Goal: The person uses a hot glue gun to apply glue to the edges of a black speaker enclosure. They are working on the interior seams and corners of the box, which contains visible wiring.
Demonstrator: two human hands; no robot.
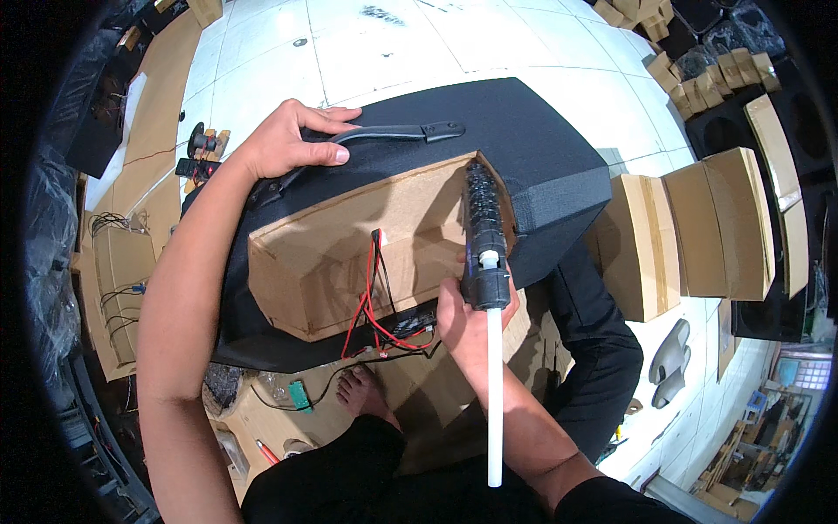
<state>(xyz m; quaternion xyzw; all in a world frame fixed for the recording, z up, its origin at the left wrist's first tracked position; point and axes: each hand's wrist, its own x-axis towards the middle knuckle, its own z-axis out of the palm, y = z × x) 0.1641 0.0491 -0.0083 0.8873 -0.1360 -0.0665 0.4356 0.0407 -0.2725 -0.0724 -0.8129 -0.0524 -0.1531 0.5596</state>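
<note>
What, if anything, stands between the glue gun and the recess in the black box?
Nothing visible: the glue gun, in the grip of the right hand, is over the right end of the recess. The red and black wires sit to its left; the left hand is at the handle.

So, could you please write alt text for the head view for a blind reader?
A person's right hand holds a black glue gun with a white stick over the brown cavity of a black box; the left hand is on its handle. Red and black wires emerge from inside.
</note>
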